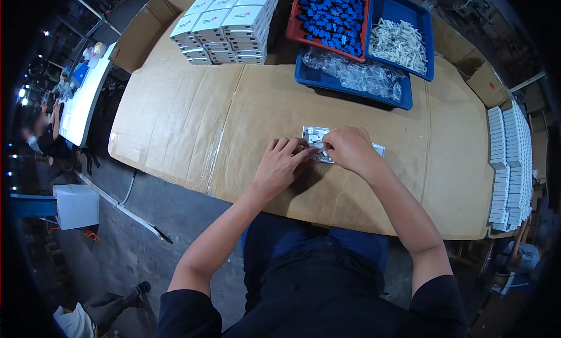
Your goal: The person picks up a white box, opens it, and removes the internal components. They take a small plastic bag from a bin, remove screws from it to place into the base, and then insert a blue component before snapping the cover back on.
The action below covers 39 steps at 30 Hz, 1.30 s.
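A shallow white plastic housing [314, 133] lies on the cardboard-covered table in front of me, with small parts inside that I cannot make out. My left hand [281, 165] is at its left side, thumb and fingers closed on the near left part. From the right, my right hand [352, 149] reaches over the middle of the housing. Its thumb and fingers are pinched together, and whatever is between them is too small to name. My right hand hides much of the housing, though its right end shows past the wrist.
Stacked white boxes [221, 22] stand at the back left. Behind my hands are a red tray [366, 22] of blue parts, a blue tray [429, 45] of white pieces and a blue tray [350, 97] of clear plastic parts. White panels [507, 168] are stacked at the right edge.
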Tool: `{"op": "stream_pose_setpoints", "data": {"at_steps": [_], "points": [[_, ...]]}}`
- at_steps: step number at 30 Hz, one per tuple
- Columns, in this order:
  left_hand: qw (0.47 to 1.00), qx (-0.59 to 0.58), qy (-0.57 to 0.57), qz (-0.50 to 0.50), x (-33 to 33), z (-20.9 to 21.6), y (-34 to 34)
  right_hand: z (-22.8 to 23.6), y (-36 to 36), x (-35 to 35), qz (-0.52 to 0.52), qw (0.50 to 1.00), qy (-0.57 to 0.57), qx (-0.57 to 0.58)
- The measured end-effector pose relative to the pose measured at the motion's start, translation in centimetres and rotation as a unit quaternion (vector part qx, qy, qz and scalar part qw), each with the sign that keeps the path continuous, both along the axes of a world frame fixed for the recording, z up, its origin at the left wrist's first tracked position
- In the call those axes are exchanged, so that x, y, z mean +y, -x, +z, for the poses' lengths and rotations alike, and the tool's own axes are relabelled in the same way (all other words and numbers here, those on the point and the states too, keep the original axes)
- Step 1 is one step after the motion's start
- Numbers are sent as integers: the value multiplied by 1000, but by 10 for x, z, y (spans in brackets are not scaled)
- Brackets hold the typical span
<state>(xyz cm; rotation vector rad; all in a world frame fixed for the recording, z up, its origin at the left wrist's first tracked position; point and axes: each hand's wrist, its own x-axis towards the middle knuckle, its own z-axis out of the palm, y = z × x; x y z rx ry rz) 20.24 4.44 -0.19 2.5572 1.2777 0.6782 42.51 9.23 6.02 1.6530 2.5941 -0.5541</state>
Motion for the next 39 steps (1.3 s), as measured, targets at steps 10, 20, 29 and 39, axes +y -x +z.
{"op": "stream_pose_setpoints", "data": {"at_steps": [10,20,29,39], "points": [[1000,9,15,1,1,8,-2,-10,-20,-3,105,992,-26,58],[999,-10,36,-7,0,13,-2,30,-35,12,45,993,4,112],[996,-33,70,40,5,33,-4,70,-67,217,-167,940,-122,272],[988,-67,140,24,21,18,0,67,-14,433,-77,912,-397,73]]}}
